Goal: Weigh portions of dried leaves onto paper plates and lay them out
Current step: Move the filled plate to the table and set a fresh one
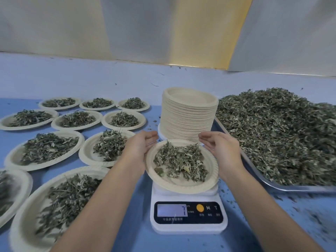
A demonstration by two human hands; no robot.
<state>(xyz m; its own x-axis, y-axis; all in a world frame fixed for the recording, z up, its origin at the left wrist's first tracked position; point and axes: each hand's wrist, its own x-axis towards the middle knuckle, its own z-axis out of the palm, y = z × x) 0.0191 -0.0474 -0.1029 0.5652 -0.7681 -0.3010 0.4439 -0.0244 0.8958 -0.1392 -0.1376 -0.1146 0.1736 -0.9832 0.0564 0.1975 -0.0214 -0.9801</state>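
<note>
A paper plate (181, 186) with a small heap of dried leaves (180, 163) sits tilted on the white digital scale (188, 214), whose display shows 7. My left hand (139, 149) holds the plate's left rim, fingers curled above it. At the far right rim, my right hand (221, 148) holds the plate between thumb and fingers. Just behind stands a tall stack of empty paper plates (188, 115). Bulk dried leaves (278, 133) fill the metal tray (283, 188) on the right.
Several filled plates lie in rows on the blue table at the left, the nearest (27, 224) beside my left forearm and another (87, 155) by my left hand. Leaf crumbs litter the table at the right front. A pale wall rises behind.
</note>
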